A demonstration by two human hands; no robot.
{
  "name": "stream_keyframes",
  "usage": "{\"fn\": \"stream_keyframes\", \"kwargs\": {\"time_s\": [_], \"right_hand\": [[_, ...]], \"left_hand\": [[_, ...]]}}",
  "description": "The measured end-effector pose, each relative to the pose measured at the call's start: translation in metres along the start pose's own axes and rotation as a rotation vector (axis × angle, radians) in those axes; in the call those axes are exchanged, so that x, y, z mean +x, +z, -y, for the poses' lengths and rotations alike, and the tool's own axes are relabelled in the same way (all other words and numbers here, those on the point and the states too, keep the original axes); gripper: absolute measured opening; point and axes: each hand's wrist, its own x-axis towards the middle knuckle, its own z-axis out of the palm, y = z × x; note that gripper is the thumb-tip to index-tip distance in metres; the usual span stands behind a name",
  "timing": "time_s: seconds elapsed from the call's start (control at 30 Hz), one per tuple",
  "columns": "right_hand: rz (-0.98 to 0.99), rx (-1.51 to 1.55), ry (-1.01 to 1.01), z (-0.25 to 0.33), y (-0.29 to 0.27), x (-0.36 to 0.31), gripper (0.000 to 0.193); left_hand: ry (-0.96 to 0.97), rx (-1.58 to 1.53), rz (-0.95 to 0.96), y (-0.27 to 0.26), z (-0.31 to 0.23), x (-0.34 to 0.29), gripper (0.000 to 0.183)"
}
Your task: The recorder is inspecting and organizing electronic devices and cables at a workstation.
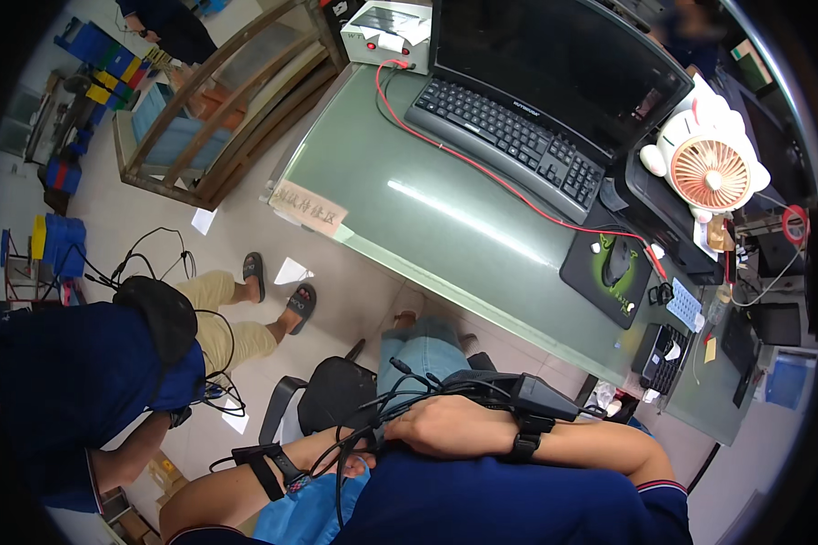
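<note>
In front of my body, my right hand (445, 425) is closed, its knuckles up, against a bundle of black cables (404, 392). Close by on the left, my left hand (358, 461) shows only curled fingers; cables and the other hand hide the rest. What those fingers hold cannot be made out. A black box-shaped device (541, 397) sits by my right wrist, above a black strap (527, 438). Another black strap and a watch-like band (286, 468) circle my left wrist. Light blue material (309, 509) lies below my left hand.
Ahead stands a glass-topped desk (364, 195) with a monitor (554, 64), keyboard (509, 145), mouse (618, 263), red cable (491, 173) and cat-shaped fan (709, 168). A person with a black waist pouch (159, 313) stands left. A black chair (336, 395) is near my legs.
</note>
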Motion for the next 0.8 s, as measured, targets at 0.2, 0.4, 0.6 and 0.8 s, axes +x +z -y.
{"fn": "stream_keyframes", "kwargs": {"time_s": [0.2, 0.4, 0.6, 0.8], "right_hand": [[0.041, -0.043, -0.049, 0.006, -0.012, 0.003, 0.015], [0.025, -0.235, 0.015, 0.011, -0.006, 0.001, 0.016], [-0.108, -0.127, 0.017, 0.008, -0.002, 0.004, 0.019], [-0.055, 0.082, 0.158, 0.01, -0.005, 0.009, 0.019]], "left_hand": [[0.093, -0.163, 0.09, 0.016, -0.011, -0.005, 0.023], [0.148, -0.273, 0.247, 0.018, 0.0, -0.003, 0.023], [0.079, -0.215, 0.177, 0.037, -0.006, -0.006, 0.01], [0.139, -0.081, 0.092, 0.054, -0.016, -0.015, 0.007]]}}
